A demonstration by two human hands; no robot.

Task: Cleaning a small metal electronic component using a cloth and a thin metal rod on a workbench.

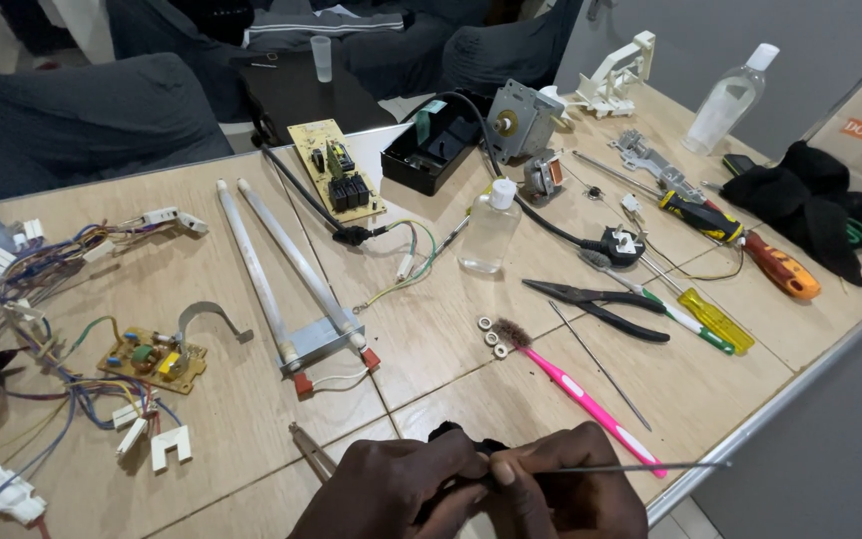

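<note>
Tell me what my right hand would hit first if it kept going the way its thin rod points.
The right hand holds a thin metal rod pointing right. It first crosses the pink toothbrush handle's end, then the table edge; depth is unclear, so it may pass above.

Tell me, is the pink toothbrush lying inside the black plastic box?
No, the pink toothbrush lies flat on the bare table near the pliers, well apart from the black plastic box farther back.

I see a light wood-grain surface point(431, 339) carrying two white heater tubes point(286, 269), a small circuit board point(152, 361), a wire harness point(47, 269), black pliers point(596, 302), a pink toothbrush point(576, 391), screwdrivers point(735, 245) and a clear bottle point(489, 230).
</note>
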